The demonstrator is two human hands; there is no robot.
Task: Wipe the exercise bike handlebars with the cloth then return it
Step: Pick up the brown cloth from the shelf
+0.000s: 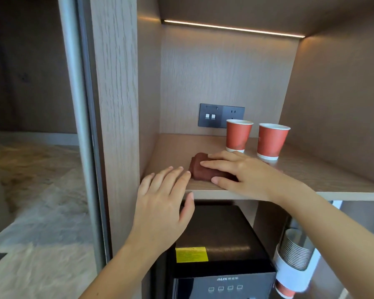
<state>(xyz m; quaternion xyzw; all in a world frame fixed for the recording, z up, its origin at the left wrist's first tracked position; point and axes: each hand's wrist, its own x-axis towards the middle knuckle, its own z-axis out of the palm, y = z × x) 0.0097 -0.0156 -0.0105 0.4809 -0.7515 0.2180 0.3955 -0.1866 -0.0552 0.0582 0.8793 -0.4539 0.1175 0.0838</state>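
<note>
At the bottom of the frame, a black machine (220,262) is sitting under the shelf (311,175). Its front is showing the letters "ALUX" and a row of four small button signs. A yellow sticker (191,254) is lying on its top, but its writing is too small to read.

The left hand (160,203) is reaching up in the middle of the frame. Its fingers (177,175) are spread open and flat, holding nothing, with the tips just beside the brown cloth (200,167). The right hand (244,171) is lying on top of the cloth, with its fingers curling over it and its thumb at the near edge. The folded cloth is resting on the wooden shelf, near the front.

Two red paper cups (256,138) are standing upright behind the right hand. You cannot tell what is in them. A grey wall socket (220,115) is sitting behind them. At the lower right, a stack of cups (294,253) is sitting in a white holder (289,275).
</note>
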